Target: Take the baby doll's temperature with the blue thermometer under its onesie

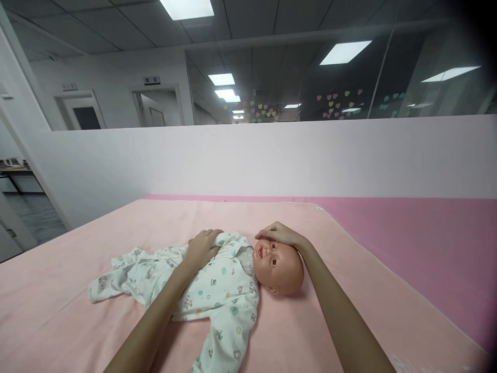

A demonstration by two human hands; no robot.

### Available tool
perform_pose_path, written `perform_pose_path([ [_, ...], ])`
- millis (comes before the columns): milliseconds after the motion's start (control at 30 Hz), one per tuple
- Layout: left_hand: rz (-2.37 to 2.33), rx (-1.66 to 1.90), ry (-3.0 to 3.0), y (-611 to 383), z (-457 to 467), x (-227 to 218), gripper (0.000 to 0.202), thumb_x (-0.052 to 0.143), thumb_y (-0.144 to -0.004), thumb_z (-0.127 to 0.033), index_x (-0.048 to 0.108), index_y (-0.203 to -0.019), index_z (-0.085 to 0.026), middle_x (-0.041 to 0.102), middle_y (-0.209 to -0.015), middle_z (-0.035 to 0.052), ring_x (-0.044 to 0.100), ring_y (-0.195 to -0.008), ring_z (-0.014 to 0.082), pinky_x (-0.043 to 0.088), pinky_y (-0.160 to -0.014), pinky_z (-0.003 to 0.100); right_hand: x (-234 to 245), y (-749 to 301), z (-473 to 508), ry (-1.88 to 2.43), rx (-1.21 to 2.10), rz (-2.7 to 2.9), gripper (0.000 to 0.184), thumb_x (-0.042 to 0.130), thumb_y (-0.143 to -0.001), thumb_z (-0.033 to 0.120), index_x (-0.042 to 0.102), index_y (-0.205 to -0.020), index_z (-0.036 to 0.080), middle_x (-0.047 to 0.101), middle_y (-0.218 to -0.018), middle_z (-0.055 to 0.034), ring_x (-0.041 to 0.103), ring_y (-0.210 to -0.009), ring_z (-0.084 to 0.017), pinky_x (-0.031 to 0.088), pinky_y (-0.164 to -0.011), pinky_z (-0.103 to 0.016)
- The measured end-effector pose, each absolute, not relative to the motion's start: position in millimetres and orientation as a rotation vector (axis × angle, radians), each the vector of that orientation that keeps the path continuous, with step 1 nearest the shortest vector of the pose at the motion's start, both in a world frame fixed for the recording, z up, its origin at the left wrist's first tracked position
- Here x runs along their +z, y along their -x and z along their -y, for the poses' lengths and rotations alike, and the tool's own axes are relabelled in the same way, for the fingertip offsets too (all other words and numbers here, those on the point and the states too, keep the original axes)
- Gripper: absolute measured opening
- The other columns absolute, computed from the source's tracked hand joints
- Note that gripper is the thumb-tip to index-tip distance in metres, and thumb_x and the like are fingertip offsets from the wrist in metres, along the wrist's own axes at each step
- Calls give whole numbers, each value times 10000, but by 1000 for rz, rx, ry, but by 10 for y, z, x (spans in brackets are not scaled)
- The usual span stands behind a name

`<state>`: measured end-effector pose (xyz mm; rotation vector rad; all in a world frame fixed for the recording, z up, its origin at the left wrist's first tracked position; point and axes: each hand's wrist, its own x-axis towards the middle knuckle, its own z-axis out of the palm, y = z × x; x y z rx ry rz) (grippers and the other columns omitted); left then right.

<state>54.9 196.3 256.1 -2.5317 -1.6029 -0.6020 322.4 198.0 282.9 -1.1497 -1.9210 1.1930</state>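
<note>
1. The doll [213,282] lies on its back on a pale pink sheet [349,311], head [285,267] toward the right of the view.
2. The left hand [203,249] rests palm down on its patterned outfit [229,298] – thumb apart from the fingers, nothing pinched.
3. The right hand [280,233] curves loosely against the head's far side – fingers extended, not gripping.

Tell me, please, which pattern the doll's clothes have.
The clothes are white with small drawings and green and yellow dots; best in the head view.
</note>
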Motion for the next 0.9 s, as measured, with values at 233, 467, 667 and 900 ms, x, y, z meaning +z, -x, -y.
perform_pose_path([
  [233,1609,-614,2525,-534,-1987,2534,379,413,-715,-241,435,-1091,-285,539,-1013,-3,448,-959,189,350,-737,288,2818,-3256,-1995,1081,1276,1994,390,587,-620,469,507,-457,123,429,-455,42,343,-496,-63,274,-499,-222],
  [467,1595,-608,2530,-531,-1986,2534,388,411,-709,-219,436,-1091,-282,541,-1010,1,452,-949,188,349,-735,288,2839,-3224,-1984,1125,1181,1961,329,606,-596,457,603,-585,128,500,-509,13,412,-554,-94,327,-533,-232],
  [667,1638,-599,2515,-541,-1976,2546,399,408,-708,-221,437,-1102,-274,535,-1031,12,443,-969,188,351,-734,283,2849,-3249,-1970,1079,1217,2054,348,540,-664,419,516,-476,126,442,-471,35,363,-503,-67,287,-501,-218],
  [900,1609,-606,2529,-533,-1973,2546,399,405,-707,-220,436,-1100,-280,537,-1030,2,445,-965,191,351,-741,294,2814,-3238,-2014,1121,1173,1958,252,578,-635,382,627,-607,136,549,-530,0,464,-581,-116,356,-559,-241],
])
